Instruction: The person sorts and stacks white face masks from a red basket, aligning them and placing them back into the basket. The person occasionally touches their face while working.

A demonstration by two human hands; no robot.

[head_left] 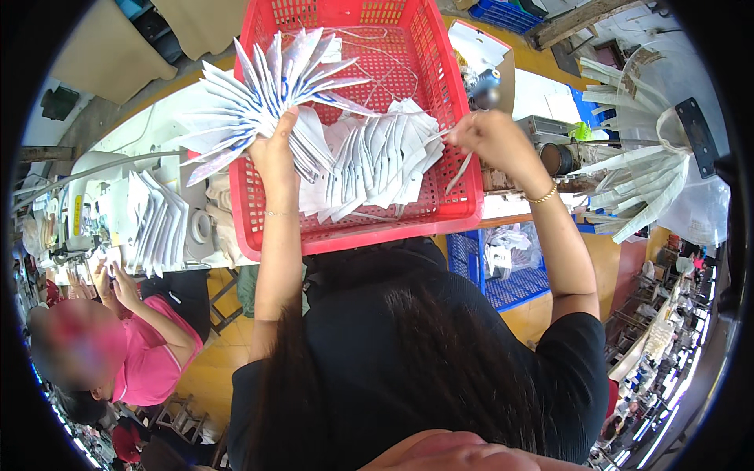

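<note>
White folded row lies between the hands, its right end nearest the right hand.
The left hand (273, 153) grips the base of a fan of folded white-and-blue pieces (263, 94), thumb on top, the fan spreading up and leftward past the left wall of the red basket (361, 237). Right of that hand, inside the basket, lies the row of white folded pieces (385, 161), its long axis running roughly left to right and rising slightly rightward; whether its left end joins the fan is hard to tell. Farther right, the right hand (485, 135) hangs over the basket's right wall, just beyond the row's upper right end, fingertips drawn together, seemingly pinching a thin white strip (441, 135) that reaches back left toward the row.
</note>
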